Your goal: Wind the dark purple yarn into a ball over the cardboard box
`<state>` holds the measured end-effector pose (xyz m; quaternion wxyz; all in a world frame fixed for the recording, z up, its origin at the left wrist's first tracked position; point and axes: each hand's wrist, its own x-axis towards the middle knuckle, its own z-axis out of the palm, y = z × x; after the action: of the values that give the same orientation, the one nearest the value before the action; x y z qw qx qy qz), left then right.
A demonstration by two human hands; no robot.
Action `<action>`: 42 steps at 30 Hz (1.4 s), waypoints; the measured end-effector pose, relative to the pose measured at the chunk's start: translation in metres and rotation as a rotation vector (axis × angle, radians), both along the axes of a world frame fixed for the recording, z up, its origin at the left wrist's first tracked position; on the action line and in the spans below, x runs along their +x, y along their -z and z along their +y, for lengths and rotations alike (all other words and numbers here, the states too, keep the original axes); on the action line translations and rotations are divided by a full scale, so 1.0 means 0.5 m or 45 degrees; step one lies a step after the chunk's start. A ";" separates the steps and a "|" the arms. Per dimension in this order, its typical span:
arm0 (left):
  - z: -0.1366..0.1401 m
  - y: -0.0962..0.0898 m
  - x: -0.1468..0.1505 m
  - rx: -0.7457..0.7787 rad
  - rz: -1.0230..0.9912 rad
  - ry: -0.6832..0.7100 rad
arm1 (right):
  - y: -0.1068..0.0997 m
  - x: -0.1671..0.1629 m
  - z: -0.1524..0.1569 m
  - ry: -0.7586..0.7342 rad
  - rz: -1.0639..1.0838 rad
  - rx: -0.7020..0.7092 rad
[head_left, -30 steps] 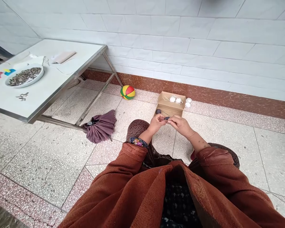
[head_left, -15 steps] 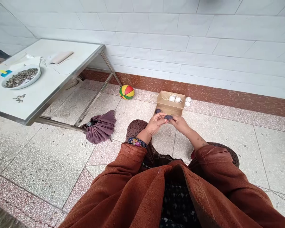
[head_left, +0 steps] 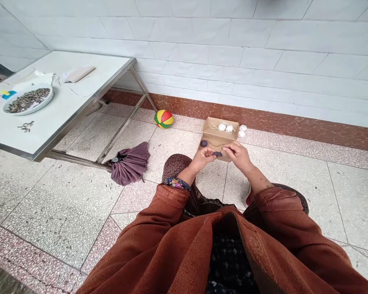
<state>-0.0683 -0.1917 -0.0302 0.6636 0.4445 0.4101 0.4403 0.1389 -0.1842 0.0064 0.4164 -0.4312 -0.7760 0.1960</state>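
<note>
Between the fingers of my left hand (head_left: pixel 203 158) is a small dark purple piece of yarn work (head_left: pixel 217 154), perhaps crocheted or wound; its exact form is too small to tell. My right hand (head_left: pixel 237 156) is pinched just right of it and above, on a dark strand of yarn (head_left: pixel 215 144). That strand runs back towards a dark yarn ball (head_left: pixel 204 143) in the open cardboard box (head_left: pixel 206 131) beyond my hands. White yarn balls (head_left: pixel 226 127) lie in the box's far part. Whether my right fingers also hold a hook cannot be made out.
More white balls (head_left: pixel 242 130) sit on the floor right of the box. A striped ball (head_left: pixel 164 119) rests by the wall. Left of my knee lies a folded purple umbrella (head_left: pixel 130 163), beside a white table (head_left: pixel 88 87) bearing a plate of seeds (head_left: pixel 46 102).
My right hand has moved off the yarn piece, up and to the right, drawing a strand out. My left hand keeps hold of the piece, slightly lower. The dark ball is more visible.
</note>
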 end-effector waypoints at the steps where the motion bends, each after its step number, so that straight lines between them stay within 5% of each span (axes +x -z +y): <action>1: -0.003 -0.002 0.001 -0.020 -0.022 0.067 | 0.003 0.002 0.005 0.051 0.007 0.000; 6: -0.011 -0.018 0.002 -0.090 -0.272 0.179 | 0.038 -0.003 0.017 0.135 -0.087 -0.159; 11: -0.003 -0.022 -0.004 -0.119 -0.392 -0.068 | 0.057 -0.027 -0.001 -0.057 -0.307 -0.226; 16: 0.007 -0.001 -0.003 -0.021 -0.156 -0.236 | 0.038 -0.028 -0.020 -0.197 -0.299 -0.078; 21: 0.001 0.005 -0.003 0.015 -0.023 0.012 | 0.026 -0.007 -0.005 -0.088 -0.221 -0.065; 26: -0.012 -0.018 -0.009 -0.080 -0.242 0.235 | 0.050 -0.006 0.007 -0.091 -0.164 -0.138; 32: -0.008 -0.031 -0.008 -0.110 -0.356 -0.005 | 0.069 -0.021 -0.005 -0.130 -0.371 -0.132; 38: 0.005 -0.015 -0.006 -0.068 -0.180 -0.268 | 0.032 -0.022 -0.020 -0.246 -0.323 -0.030; 42: 0.005 -0.002 -0.005 -0.027 -0.005 -0.215 | 0.010 -0.011 -0.020 -0.169 -0.199 -0.010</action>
<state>-0.0709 -0.1890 -0.0291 0.6296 0.4006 0.4493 0.4912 0.1333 -0.1940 0.0015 0.3391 -0.3945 -0.8321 0.1922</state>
